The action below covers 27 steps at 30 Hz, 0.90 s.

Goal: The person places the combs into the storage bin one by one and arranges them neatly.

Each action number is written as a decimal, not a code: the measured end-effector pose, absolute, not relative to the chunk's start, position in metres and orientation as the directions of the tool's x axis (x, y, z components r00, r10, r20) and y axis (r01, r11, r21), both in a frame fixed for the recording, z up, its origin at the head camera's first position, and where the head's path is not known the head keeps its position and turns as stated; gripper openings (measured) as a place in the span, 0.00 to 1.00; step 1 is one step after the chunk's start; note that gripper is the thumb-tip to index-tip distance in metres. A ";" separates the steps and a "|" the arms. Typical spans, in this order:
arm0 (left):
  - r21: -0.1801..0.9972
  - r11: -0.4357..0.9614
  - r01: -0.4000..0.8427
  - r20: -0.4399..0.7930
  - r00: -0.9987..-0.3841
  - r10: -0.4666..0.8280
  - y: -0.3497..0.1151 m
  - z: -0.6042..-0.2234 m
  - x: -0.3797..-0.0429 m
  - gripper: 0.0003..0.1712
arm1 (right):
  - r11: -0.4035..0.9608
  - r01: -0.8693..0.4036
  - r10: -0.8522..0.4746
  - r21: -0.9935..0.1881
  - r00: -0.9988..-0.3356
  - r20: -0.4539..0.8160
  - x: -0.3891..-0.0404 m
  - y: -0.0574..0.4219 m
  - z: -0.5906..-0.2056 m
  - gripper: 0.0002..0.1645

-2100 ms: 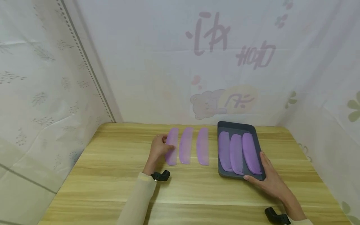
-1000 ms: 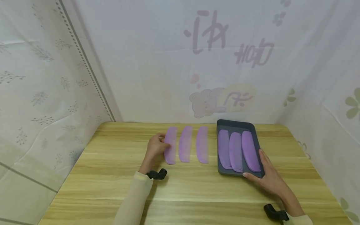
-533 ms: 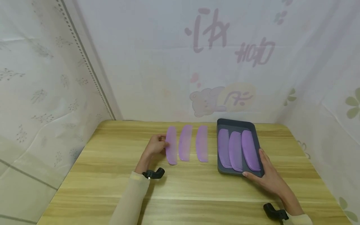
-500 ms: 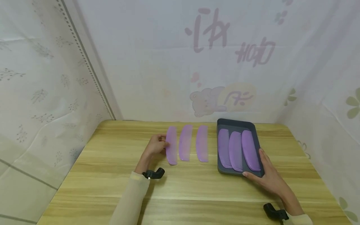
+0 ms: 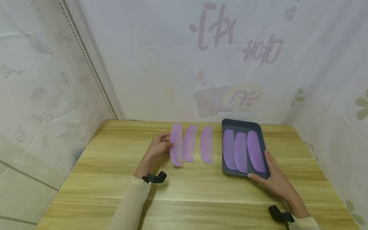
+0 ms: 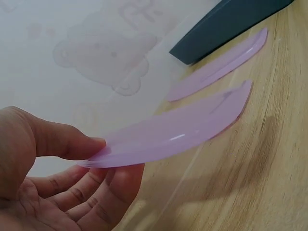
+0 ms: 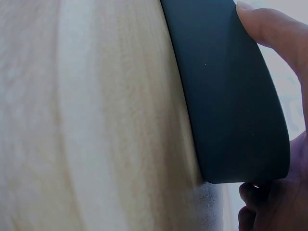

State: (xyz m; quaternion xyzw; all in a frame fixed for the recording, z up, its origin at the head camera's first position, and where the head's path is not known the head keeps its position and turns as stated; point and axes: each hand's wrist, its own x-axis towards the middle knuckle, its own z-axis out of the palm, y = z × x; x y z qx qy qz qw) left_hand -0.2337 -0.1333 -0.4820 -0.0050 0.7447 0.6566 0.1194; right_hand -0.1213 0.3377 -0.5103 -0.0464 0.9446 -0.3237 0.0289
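My left hand (image 5: 157, 146) pinches a translucent purple comb (image 5: 176, 145) by its curved back, thumb on top and fingers beneath. In the left wrist view that comb (image 6: 178, 130) is raised off the wood, with its shadow below. Two more purple combs lie to its right on the table, a middle comb (image 5: 189, 143) and a right-hand comb (image 5: 206, 144). My right hand (image 5: 274, 179) grips the near right corner of a dark grey tray (image 5: 241, 124), thumb at the near rim and fingers along the right side. Inside the tray lie three purple combs (image 5: 241, 151), side by side.
The wooden table (image 5: 184, 198) ends against a pale printed cloth (image 5: 161, 73) at the back, with more cloth at both sides. A black wrist camera (image 5: 155, 178) sits on the left wrist, another black camera (image 5: 280, 214) on the right.
My left thumb has drawn back to the comb's curved back, and the leftmost comb has risen off the table. My right hand, the tray and the other combs keep their places.
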 end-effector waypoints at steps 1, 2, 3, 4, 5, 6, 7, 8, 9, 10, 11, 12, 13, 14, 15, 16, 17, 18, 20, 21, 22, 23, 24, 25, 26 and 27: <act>0.978 0.130 -0.161 -0.180 -0.971 0.156 -0.133 -0.481 -0.233 0.32 | 0.785 -0.071 -0.107 -0.615 -0.994 -0.022 -0.122 0.338 -0.510 0.76; 0.980 0.122 -0.156 -0.175 -0.971 0.163 -0.133 -0.480 -0.233 0.33 | 0.784 -0.073 -0.109 -0.617 -0.994 -0.021 -0.122 0.338 -0.510 0.76; 0.981 0.116 -0.157 -0.174 -0.971 0.165 -0.133 -0.480 -0.233 0.33 | 0.783 -0.075 -0.110 -0.618 -0.994 -0.019 -0.122 0.337 -0.510 0.75; 0.982 0.109 -0.156 -0.173 -0.971 0.165 -0.132 -0.480 -0.233 0.33 | 0.783 -0.077 -0.111 -0.618 -0.994 -0.016 -0.123 0.337 -0.510 0.75; 0.983 0.101 -0.156 -0.171 -0.971 0.167 -0.131 -0.479 -0.232 0.33 | 0.781 -0.079 -0.113 -0.620 -0.993 -0.015 -0.123 0.337 -0.510 0.75; 0.983 0.092 -0.156 -0.169 -0.971 0.167 -0.130 -0.479 -0.232 0.33 | 0.781 -0.081 -0.114 -0.620 -0.993 -0.014 -0.123 0.337 -0.510 0.75; 0.984 0.086 -0.155 -0.167 -0.972 0.167 -0.129 -0.479 -0.231 0.32 | 0.781 -0.082 -0.115 -0.619 -0.993 -0.013 -0.123 0.337 -0.509 0.75; 0.985 0.082 -0.150 -0.163 -0.971 0.172 -0.127 -0.479 -0.231 0.32 | 0.781 -0.083 -0.115 -0.619 -0.993 -0.012 -0.123 0.337 -0.509 0.75; 0.986 0.080 -0.148 -0.160 -0.972 0.175 -0.125 -0.479 -0.230 0.32 | 0.780 -0.082 -0.114 -0.620 -0.993 -0.012 -0.123 0.338 -0.509 0.75; 0.986 0.075 -0.146 -0.157 -0.971 0.178 -0.123 -0.479 -0.230 0.32 | 0.781 -0.081 -0.112 -0.619 -0.994 -0.010 -0.122 0.338 -0.510 0.75; 0.987 0.072 -0.142 -0.153 -0.971 0.183 -0.121 -0.479 -0.229 0.32 | 0.781 -0.080 -0.110 -0.620 -0.994 -0.011 -0.122 0.338 -0.510 0.75; 0.988 0.071 -0.137 -0.148 -0.971 0.187 -0.119 -0.479 -0.229 0.32 | 0.781 -0.078 -0.109 -0.619 -0.994 -0.011 -0.122 0.338 -0.510 0.75; 0.989 0.070 -0.129 -0.141 -0.971 0.194 -0.118 -0.479 -0.229 0.32 | 0.781 -0.078 -0.109 -0.620 -0.994 -0.011 -0.122 0.338 -0.510 0.75; 0.990 0.067 -0.125 -0.136 -0.971 0.198 -0.116 -0.480 -0.229 0.32 | 0.781 -0.078 -0.109 -0.620 -0.994 -0.012 -0.121 0.338 -0.511 0.75; 0.990 0.066 -0.124 -0.135 -0.971 0.197 -0.114 -0.480 -0.228 0.32 | 0.782 -0.077 -0.108 -0.619 -0.994 -0.012 -0.121 0.338 -0.511 0.75; 0.990 0.066 -0.123 -0.134 -0.971 0.198 -0.113 -0.481 -0.228 0.32 | 0.783 -0.077 -0.108 -0.618 -0.994 -0.012 -0.121 0.338 -0.512 0.75; 0.991 0.067 -0.117 -0.129 -0.971 0.202 -0.111 -0.481 -0.228 0.31 | 0.782 -0.079 -0.109 -0.618 -0.994 -0.011 -0.121 0.338 -0.512 0.75; 0.991 0.069 -0.115 -0.127 -0.970 0.205 -0.109 -0.482 -0.228 0.31 | 0.782 -0.078 -0.108 -0.618 -0.994 -0.012 -0.121 0.338 -0.512 0.75; 0.991 0.077 -0.111 -0.125 -0.969 0.211 -0.106 -0.483 -0.227 0.31 | 0.784 -0.078 -0.108 -0.617 -0.994 -0.012 -0.121 0.338 -0.513 0.75; 0.991 0.082 -0.109 -0.124 -0.969 0.214 -0.104 -0.483 -0.227 0.31 | 0.785 -0.077 -0.106 -0.615 -0.994 -0.010 -0.120 0.338 -0.513 0.75; 0.990 0.087 -0.107 -0.124 -0.968 0.217 -0.102 -0.483 -0.227 0.31 | 0.785 -0.076 -0.105 -0.614 -0.994 -0.011 -0.120 0.338 -0.513 0.75; 0.990 0.092 -0.105 -0.122 -0.968 0.219 -0.100 -0.483 -0.227 0.31 | 0.786 -0.074 -0.104 -0.614 -0.994 -0.013 -0.120 0.338 -0.513 0.75; 0.990 0.094 -0.106 -0.124 -0.968 0.219 -0.098 -0.483 -0.227 0.31 | 0.786 -0.072 -0.104 -0.614 -0.994 -0.017 -0.120 0.338 -0.512 0.75; 0.990 0.096 -0.104 -0.123 -0.967 0.221 -0.097 -0.483 -0.226 0.31 | 0.788 -0.071 -0.103 -0.612 -0.995 -0.017 -0.120 0.338 -0.512 0.75; 0.990 0.094 -0.105 -0.123 -0.967 0.223 -0.095 -0.482 -0.226 0.31 | 0.789 -0.069 -0.102 -0.611 -0.995 -0.020 -0.120 0.337 -0.512 0.75; 0.990 0.092 -0.104 -0.122 -0.967 0.223 -0.093 -0.482 -0.226 0.31 | 0.789 -0.066 -0.101 -0.611 -0.995 -0.022 -0.120 0.337 -0.512 0.75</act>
